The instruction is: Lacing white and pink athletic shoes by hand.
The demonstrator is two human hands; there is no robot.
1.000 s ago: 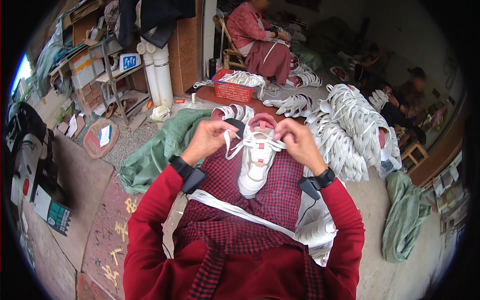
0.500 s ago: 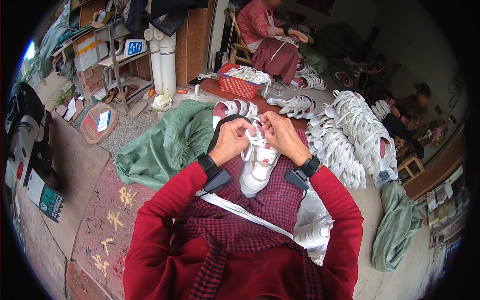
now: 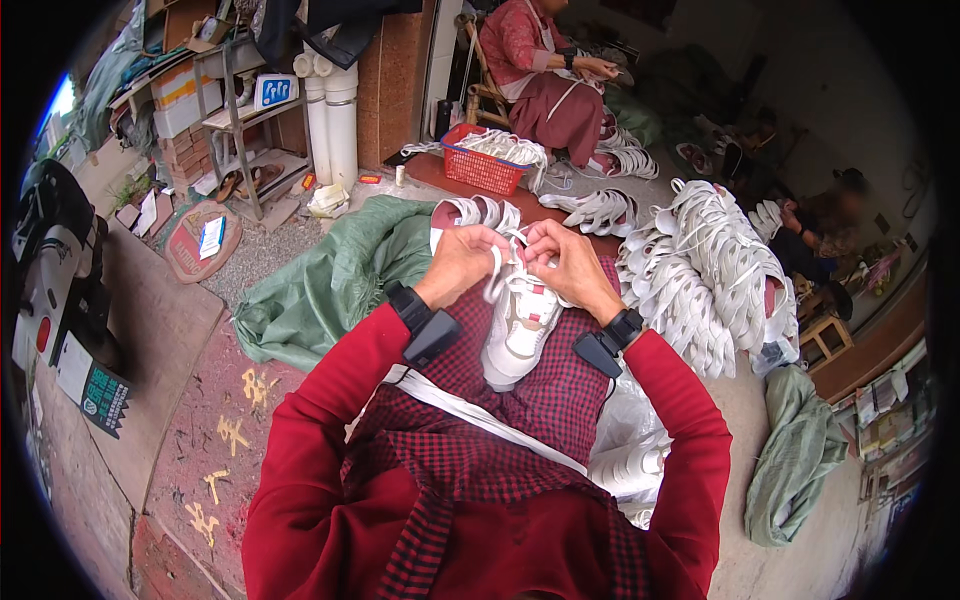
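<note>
A white sneaker with beige and red patches rests on my checked apron, its toe toward me. Over its tongue end, my left hand is closed in a pinch on a white shoelace, part of which hangs in a loop below the fingers. Close beside it, my right hand has thumb and forefinger pressed together at the upper eyelets, on the lace as well. The fingertips hide the lace's ends. Behind my left hand stand several more white shoes in a row.
Left of my lap lies a green woven sack; another sack lies at right. A large heap of white shoes stands right of my knees. Ahead are a red basket of laces and a seated co-worker handling lace.
My left hand has turned slightly, and a lace loop now hangs beneath it. The dark strip that curved beside that hand no longer shows. My right hand stays near the eyelets.
</note>
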